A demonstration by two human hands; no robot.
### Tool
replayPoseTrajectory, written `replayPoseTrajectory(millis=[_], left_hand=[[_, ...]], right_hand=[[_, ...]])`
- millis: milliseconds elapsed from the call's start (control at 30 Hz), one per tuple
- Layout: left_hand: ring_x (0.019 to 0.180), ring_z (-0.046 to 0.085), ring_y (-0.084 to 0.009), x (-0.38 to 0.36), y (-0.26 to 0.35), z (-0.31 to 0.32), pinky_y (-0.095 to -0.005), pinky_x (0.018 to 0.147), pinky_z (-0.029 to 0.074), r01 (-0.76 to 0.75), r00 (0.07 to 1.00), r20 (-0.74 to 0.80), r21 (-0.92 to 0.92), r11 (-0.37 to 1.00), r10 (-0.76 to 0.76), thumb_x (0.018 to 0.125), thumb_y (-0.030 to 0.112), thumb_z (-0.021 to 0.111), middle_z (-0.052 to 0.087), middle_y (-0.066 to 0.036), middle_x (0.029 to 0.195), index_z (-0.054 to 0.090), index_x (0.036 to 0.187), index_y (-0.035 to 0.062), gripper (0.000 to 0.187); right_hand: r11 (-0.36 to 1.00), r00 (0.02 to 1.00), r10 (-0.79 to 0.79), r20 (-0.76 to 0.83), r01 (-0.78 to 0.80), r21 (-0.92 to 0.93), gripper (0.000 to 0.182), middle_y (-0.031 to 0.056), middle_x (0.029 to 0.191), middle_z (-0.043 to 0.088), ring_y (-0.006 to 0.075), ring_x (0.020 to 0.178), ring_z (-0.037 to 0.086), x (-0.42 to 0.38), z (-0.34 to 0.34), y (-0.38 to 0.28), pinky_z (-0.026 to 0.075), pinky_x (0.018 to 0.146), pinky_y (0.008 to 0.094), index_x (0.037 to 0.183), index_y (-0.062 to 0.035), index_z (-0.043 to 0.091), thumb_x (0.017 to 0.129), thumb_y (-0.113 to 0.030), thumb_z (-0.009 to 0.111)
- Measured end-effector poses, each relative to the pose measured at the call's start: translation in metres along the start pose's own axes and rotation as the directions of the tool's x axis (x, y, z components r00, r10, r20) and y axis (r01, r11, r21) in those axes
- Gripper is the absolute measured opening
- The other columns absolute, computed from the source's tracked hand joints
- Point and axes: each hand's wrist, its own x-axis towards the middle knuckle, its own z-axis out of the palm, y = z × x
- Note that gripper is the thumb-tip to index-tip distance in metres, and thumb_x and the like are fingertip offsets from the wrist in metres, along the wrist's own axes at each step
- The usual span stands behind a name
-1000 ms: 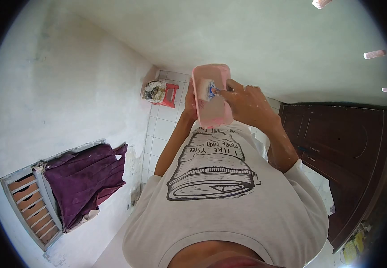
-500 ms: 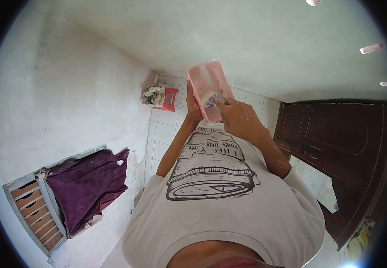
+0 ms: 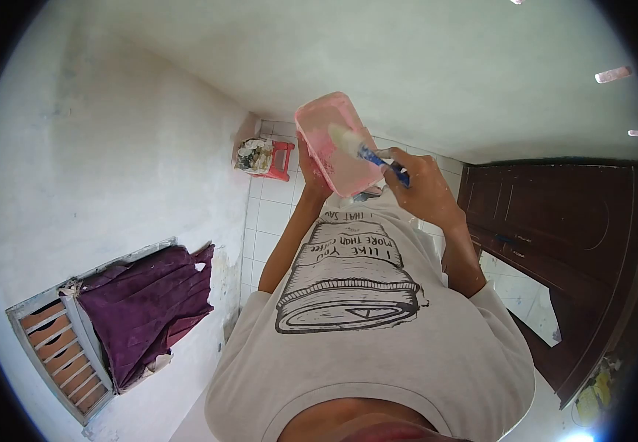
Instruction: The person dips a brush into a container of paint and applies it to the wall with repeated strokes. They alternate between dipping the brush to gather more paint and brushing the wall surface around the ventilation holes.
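Note:
My left hand (image 3: 314, 168) is wrapped around the side of a pink plastic tub (image 3: 356, 186), which is tilted so that its inside faces me. Pale paint smears mark the tub's rim and walls. My right hand (image 3: 423, 190) is closed on the blue handle of a paintbrush (image 3: 363, 151). The brush's pale, paint-coated bristles point up and left, overlapping the tub's opening in this view. Small white specks dot the right hand.
A red stool (image 3: 281, 160) with a paint-stained container (image 3: 253, 156) stands in the corner. Purple cloth (image 3: 149, 309) hangs over a barred window (image 3: 57, 353) on the left wall. To the right is a dark wooden door (image 3: 555, 221); white tiles (image 3: 269, 214) cover the floor.
My right hand has drawn back to the right and turned, so the brush now lies at a flatter slant with its blue handle showing. The tub has shifted slightly left and up.

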Motion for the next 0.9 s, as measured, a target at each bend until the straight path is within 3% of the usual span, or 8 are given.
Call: replayPoseTrajectory(millis=[100,167,233,267,333,400,667,900], left_hand=[[0.124,0.055,-0.0268,0.002,0.002,0.006,-0.0453,0.097,0.052,0.016,0.998,0.067,-0.119,0.993,-0.008,0.1,0.06,0.041,0.055,-0.013,0.132,0.041,0.144,0.0138,0.064],[0.118,0.057,-0.0276,0.011,0.005,-0.001,-0.0459,0.093,0.053,-0.54,0.814,0.441,0.815,0.209,0.379,0.098,0.052,0.052,0.057,-0.011,0.124,0.046,0.136,0.0132,0.054],[0.113,0.059,-0.0282,0.007,-0.003,-0.02,-0.0487,0.091,0.053,-0.419,0.901,0.283,0.764,0.49,0.329,0.096,0.045,0.059,0.059,-0.01,0.118,0.05,0.128,0.0129,0.046],[0.113,0.059,-0.0294,0.0,0.005,-0.005,-0.0506,0.093,0.052,-0.161,0.976,0.18,0.231,0.96,0.12,0.095,0.052,0.057,0.059,-0.01,0.12,0.049,0.133,0.014,0.054],[0.113,0.06,-0.0268,-0.002,0.005,0.001,-0.0439,0.091,0.056,-0.341,0.939,0.184,0.364,0.867,0.291,0.088,0.016,0.071,0.057,-0.009,0.122,0.038,0.143,0.0151,0.064],[0.116,0.059,-0.0298,-0.005,0.002,-0.016,-0.0501,0.096,0.053,-0.051,0.999,0.005,0.127,0.991,0.051,0.095,0.068,0.046,0.058,-0.009,0.129,0.043,0.143,0.0169,0.07],[0.116,0.06,-0.0268,0.002,-0.016,-0.034,-0.047,0.094,0.055,0.105,0.993,0.058,-0.046,0.993,-0.102,0.098,0.065,0.041,0.056,-0.007,0.13,0.043,0.142,0.0161,0.065],[0.116,0.06,-0.0262,-0.001,-0.024,-0.028,-0.0463,0.094,0.055,0.071,0.989,0.129,0.04,0.997,-0.075,0.1,0.064,0.038,0.056,-0.006,0.129,0.043,0.142,0.0159,0.064]], right_hand=[[0.957,0.989,0.146,-0.01,-0.139,0.253,0.025,0.0074,0.074,0.061,0.0142,0.057,0.053,0.0,0.008,0.016,0.042,0.055,0.0305,0.119,0.0013,0.063,0.097,-0.01,0.057],[0.898,0.99,0.097,-0.1,-0.044,0.437,0.027,-0.0001,0.072,0.054,0.0059,0.057,0.046,-0.006,0.01,0.027,0.039,0.052,0.0255,0.124,0.0008,0.059,0.101,-0.012,0.054],[0.799,0.984,0.175,-0.047,-0.114,0.591,0.025,-0.0007,0.072,0.054,0.0042,0.057,0.046,-0.01,0.005,0.018,0.038,0.051,0.0214,0.125,-0.0001,0.056,0.104,-0.013,0.051],[0.766,0.98,0.175,-0.096,-0.074,0.639,0.024,-0.0003,0.074,0.054,0.0036,0.056,0.045,-0.01,0.004,0.014,0.037,0.051,0.021,0.124,0.0001,0.055,0.105,-0.013,0.05],[0.793,0.976,0.13,-0.175,0.004,0.609,0.025,0.0023,0.08,0.057,0.0055,0.059,0.047,-0.005,-0.005,0.019,0.039,0.054,0.022,0.126,-0.0009,0.053,0.105,-0.015,0.049],[0.854,0.953,0.068,-0.295,0.097,0.512,0.026,0.0043,0.082,0.058,0.0078,0.062,0.049,0.003,-0.021,0.038,0.04,0.055,0.0237,0.126,-0.0006,0.052,0.105,-0.015,0.05],[0.882,0.674,-0.251,-0.695,-0.136,-0.45,0.031,0.0143,0.081,0.058,0.0349,0.07,0.06,0.06,-0.141,0.027,0.049,0.063,0.0443,0.122,-0.0073,0.062,0.091,-0.009,0.061],[0.824,0.348,-0.433,-0.831,-0.222,-0.522,0.032,0.0196,0.105,0.065,0.0389,0.078,0.068,0.14,-0.254,-0.025,0.057,0.066,0.0488,0.123,-0.0076,0.057,0.092,-0.01,0.058]])
